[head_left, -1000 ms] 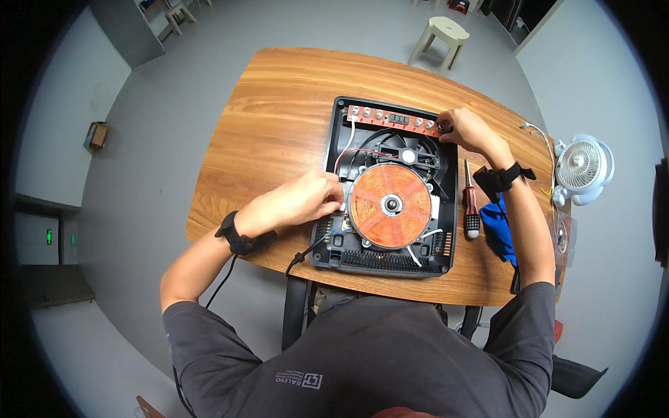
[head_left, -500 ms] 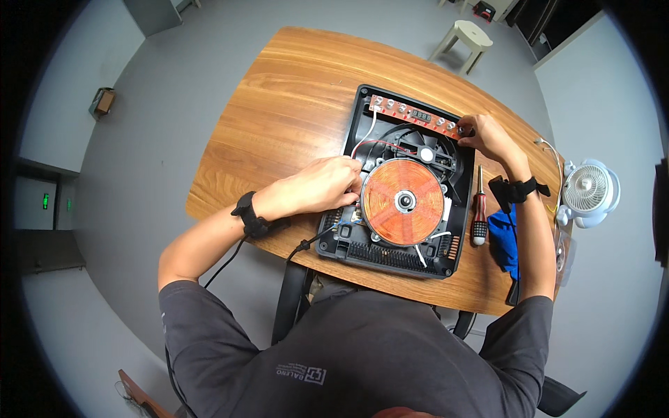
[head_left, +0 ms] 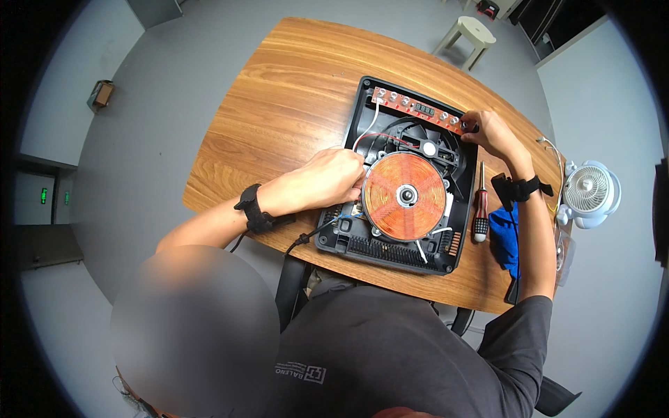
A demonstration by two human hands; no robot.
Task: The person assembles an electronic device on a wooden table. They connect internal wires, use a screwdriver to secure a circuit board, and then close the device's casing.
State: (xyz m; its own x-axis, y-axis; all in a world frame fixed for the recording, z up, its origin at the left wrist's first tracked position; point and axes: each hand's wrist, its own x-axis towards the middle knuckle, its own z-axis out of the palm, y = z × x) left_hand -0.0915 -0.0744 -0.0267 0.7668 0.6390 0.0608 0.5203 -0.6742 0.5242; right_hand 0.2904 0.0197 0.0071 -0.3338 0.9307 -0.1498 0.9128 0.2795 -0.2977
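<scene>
An opened induction cooker base (head_left: 390, 259), a black tray-like housing, lies on the wooden table with its inside showing. A round copper coil (head_left: 390, 209) covers its middle, and a black fan (head_left: 446, 155) sits beyond it. Along the far edge runs a red control board (head_left: 408, 104) with buttons and a small display. My left hand (head_left: 331, 180) is closed at the coil's left side; whatever its fingertips grip is hidden. My right hand (head_left: 490, 132) pinches the right end of the control board, by the housing's rim.
Right of the housing lie a red-and-black screwdriver (head_left: 481, 212) and a blue cloth (head_left: 504, 233). A white fan (head_left: 589, 187) stands past the table's right edge. A black power cord (head_left: 303, 239) leaves the housing at left. A stool (head_left: 470, 36) stands beyond the table.
My left hand has shifted slightly forward along the coil's left side, its fingers more curled. The right hand keeps its place at the board. A blurred round patch now covers the lower left.
</scene>
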